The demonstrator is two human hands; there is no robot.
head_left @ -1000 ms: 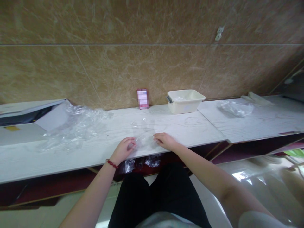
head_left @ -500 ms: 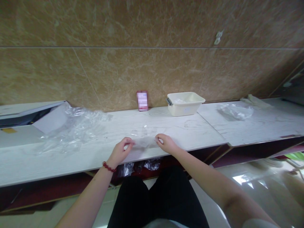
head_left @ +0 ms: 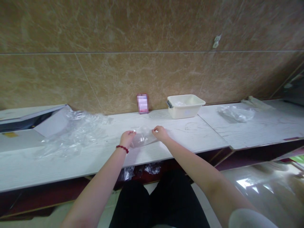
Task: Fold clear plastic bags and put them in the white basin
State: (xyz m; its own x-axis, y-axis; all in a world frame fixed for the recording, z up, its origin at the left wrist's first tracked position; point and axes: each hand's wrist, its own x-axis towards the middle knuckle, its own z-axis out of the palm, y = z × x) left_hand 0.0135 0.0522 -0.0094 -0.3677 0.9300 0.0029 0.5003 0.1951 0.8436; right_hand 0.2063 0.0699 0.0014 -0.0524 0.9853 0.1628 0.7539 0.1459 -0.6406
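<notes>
A clear plastic bag (head_left: 143, 138) is stretched between my two hands, low over the white wood-grain counter (head_left: 190, 139). My left hand (head_left: 127, 138), with a red bead bracelet at the wrist, pinches the bag's left side. On the other side, my right hand (head_left: 161, 133) is closed on the bag's right edge between thumb and fingers. Whether anything lies inside the bag I cannot tell; it looks see-through.
Loose clear plastic bags (head_left: 78, 134) spread over the counter at left, beside an open white box (head_left: 21, 139). A cream plastic bin (head_left: 185, 110) and a phone-like object (head_left: 142, 104) stand by the wall. More clear plastic (head_left: 237, 114) lies at right.
Both hands have moved up and away from the counter's front edge. The left hand has also shifted right, and the bag has moved along with the hands.
</notes>
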